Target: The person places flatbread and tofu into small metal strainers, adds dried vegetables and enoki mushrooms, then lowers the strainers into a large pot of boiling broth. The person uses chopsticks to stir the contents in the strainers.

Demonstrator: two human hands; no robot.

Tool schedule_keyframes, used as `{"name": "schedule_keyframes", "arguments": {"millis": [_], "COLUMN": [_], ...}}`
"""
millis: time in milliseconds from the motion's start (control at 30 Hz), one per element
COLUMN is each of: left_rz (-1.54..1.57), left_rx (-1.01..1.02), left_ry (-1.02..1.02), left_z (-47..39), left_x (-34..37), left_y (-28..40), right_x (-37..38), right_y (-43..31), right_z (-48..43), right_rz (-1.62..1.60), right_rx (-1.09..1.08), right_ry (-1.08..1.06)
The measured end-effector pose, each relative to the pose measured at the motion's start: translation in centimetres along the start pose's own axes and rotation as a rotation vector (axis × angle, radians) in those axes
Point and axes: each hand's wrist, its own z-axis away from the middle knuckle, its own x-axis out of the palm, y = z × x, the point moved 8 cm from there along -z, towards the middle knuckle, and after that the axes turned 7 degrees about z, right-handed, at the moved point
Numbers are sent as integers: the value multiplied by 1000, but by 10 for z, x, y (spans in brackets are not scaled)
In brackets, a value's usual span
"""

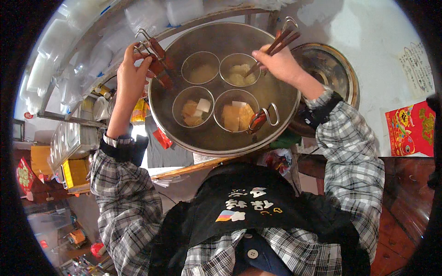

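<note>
Before me stands a large round metal pot [221, 146] of dark liquid with several wire-rimmed strainer baskets in it. My left hand [132, 70] grips a reddish-brown strainer handle [159, 67] at the pot's left rim; a second hooked handle [157, 47] lies just beyond it. My right hand [280, 63] holds dark chopsticks [279, 44], their tips in pale noodles [240, 74] inside the upper right basket [220, 73]. Cloudy pale contents fill the upper left basket [182, 69]. Tan sheets and white pieces sit in the lower left basket [173, 108] and the lower right basket [236, 131].
Another hooked handle [259, 120] rests by the lower right basket. A round metal lid [340, 76] leans beyond my right forearm. A metal shelf rail [203, 22] with plastic-wrapped stacks [146, 17] runs along the far left. Lidded metal containers [67, 138] stand left.
</note>
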Motion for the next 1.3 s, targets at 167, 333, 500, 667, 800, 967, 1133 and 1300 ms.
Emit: {"name": "schedule_keyframes", "arguments": {"millis": [167,333,500,667,800,967,1133,1300], "left_rz": [-30,-35,-40,-31,-36,-17,-86,-23], "left_rx": [-4,15,1,13,27,-7,46,40], "left_ry": [9,-3,8,-18,-18,-10,14,3], "left_z": [1,1,3,3,3,3,6,4], "left_x": [-1,1,0,0,0,-1,-3,-2], "left_y": [0,3,4,4,3,1,5,5], "right_x": [-20,8,-9,-19,-16,5,3,2], "right_y": [-5,-3,2,-5,-15,-10,-17,-9], "right_z": [-1,4,7,3,5,10,4,2], "right_rz": [-312,-4,-172,-155,-200,-72,-148,-62], "right_rx": [-16,-17,-51,-6,1,79,-34,67], "right_ry": [124,-188,76,-5,-25,-53,-19,-22]}}
